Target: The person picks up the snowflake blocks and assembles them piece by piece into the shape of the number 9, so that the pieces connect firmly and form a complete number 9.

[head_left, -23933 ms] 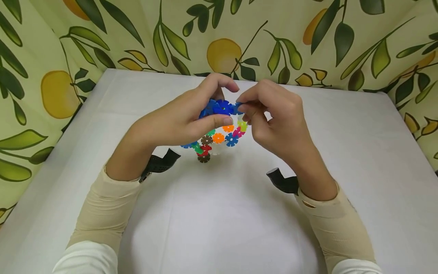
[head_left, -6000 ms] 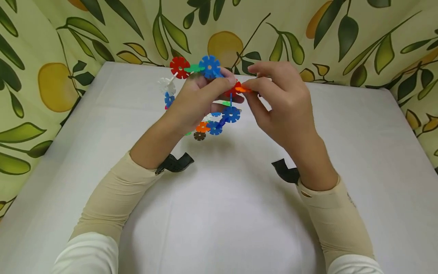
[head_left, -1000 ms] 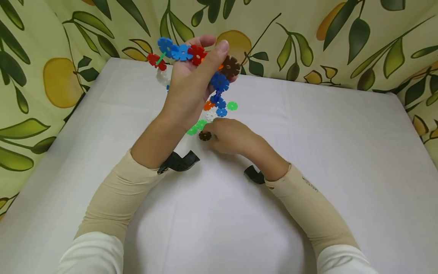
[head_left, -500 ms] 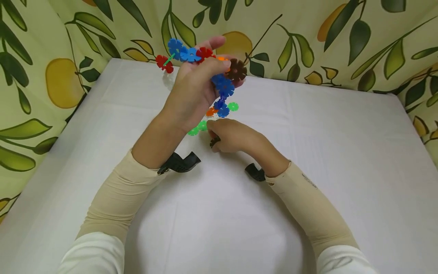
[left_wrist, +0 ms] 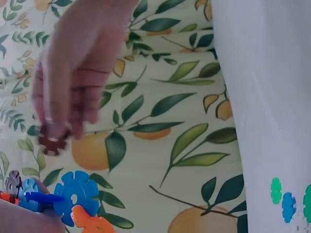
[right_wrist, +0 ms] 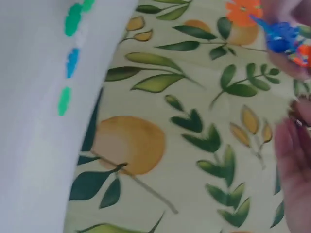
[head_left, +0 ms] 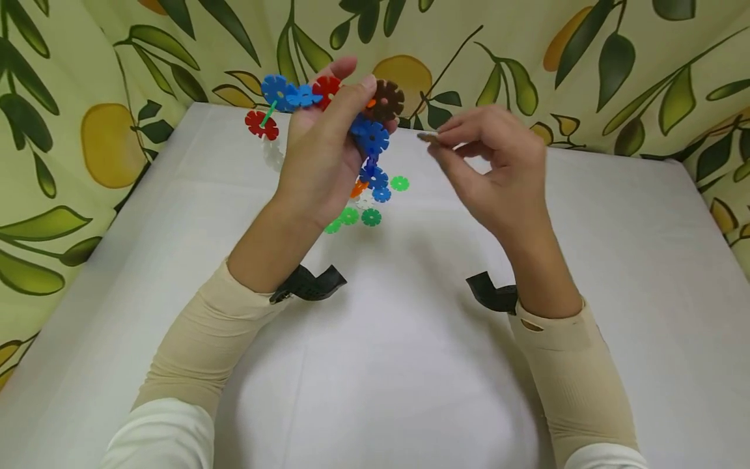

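My left hand (head_left: 322, 150) grips a chain of notched, flower-shaped interlocking discs above the table. On the chain show a blue disc (head_left: 275, 91), red discs, an orange one and a brown disc (head_left: 388, 101) near the fingertips. More blue discs hang below the palm, and part of the chain is hidden behind the hand. To the right, my right hand (head_left: 498, 169) is raised level with the chain and pinches a single brown interlocking disc (head_left: 428, 137) between thumb and index finger, seen nearly edge-on. In the left wrist view that brown disc (left_wrist: 52, 141) hangs from the right fingertips.
Several discs lie on the white-covered table (head_left: 375, 352) below the left hand: a light green disc (head_left: 400, 184), a darker green disc (head_left: 372, 217), a blue disc (head_left: 381, 195) and a clear one. A fruit-patterned curtain (head_left: 234, 39) hangs behind the table.
My right hand has taken a brown disc off the table and lifted it up and right, level with the chain. The left hand still holds the chain, which has shifted slightly.
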